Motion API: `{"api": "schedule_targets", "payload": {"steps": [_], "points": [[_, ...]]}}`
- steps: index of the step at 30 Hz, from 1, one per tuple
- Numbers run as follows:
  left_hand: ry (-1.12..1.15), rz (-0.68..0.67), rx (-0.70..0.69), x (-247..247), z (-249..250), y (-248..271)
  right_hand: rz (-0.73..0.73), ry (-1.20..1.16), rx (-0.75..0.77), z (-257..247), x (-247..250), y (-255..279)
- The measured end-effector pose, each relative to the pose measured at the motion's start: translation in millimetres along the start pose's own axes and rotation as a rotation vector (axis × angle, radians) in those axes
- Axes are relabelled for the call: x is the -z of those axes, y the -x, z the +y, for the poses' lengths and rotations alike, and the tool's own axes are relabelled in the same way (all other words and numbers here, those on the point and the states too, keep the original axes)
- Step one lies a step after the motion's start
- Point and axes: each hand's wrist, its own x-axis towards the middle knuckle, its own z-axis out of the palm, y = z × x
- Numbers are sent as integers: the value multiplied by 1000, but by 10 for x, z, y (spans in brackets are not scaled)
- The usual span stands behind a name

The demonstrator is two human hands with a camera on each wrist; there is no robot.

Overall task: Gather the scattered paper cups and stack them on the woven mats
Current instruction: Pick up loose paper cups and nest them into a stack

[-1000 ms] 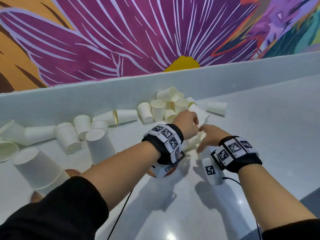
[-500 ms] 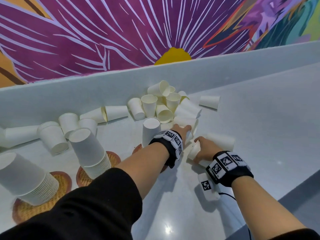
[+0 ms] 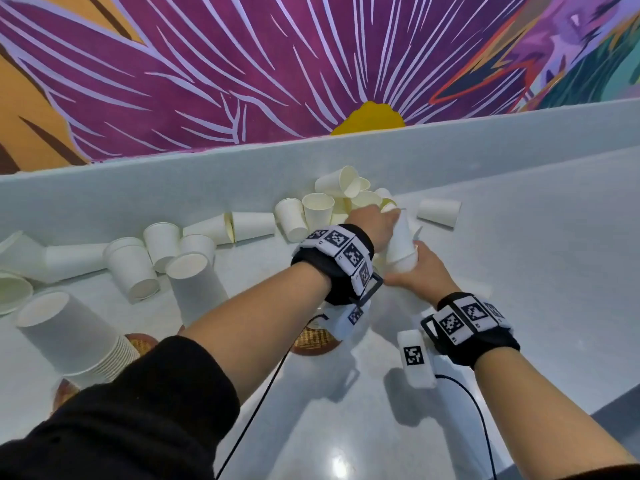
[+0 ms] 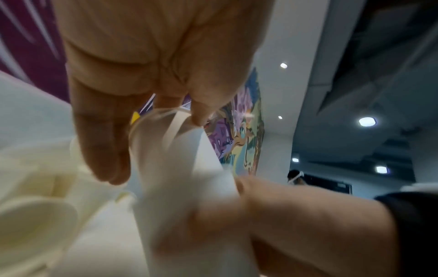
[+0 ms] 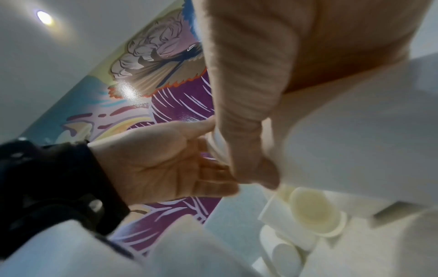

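Nesting is best done squarely: the held cups, just in front of the loose pile, are gripped by the right hand and pinched at the rim by the left hand.

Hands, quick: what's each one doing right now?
Left hand: gripping the top of the cup stack.
Right hand: gripping the bottom of the same stack.

matt paper cups, seemingly woven mat
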Motion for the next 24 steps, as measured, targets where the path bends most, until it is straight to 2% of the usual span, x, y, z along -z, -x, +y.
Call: {"api": "schedule_targets", "payload": {"steps": [2,4,6,8,10,12,16,22,24], "points": [[29,-96,9,-86,7,99,86,-137,50,-143,-31,-35],[86,-132,18,-164,-29,136,138,-202,108,-248,-47,-45],[118,-122,31,-179,-87,108,79,-278,155,-293,-44,-11],[118,-104,58,-122,-171,65,-66,-301,124,-279,13,10],[108,-76,81,-49,-247,36,-244,-93,14,-248,129,-11],[95,-53,82,8,-288,37,-297,265,-95,-155,238,-94],[103,-74,51,45,-263,71,-34,812,-264,251,335,-209],[108,-133,47,5,-221,126,3,851,-318,611,318,-46],[108,-145,49,-7,-213,136,35,726,-352,602,313,-101]]}}
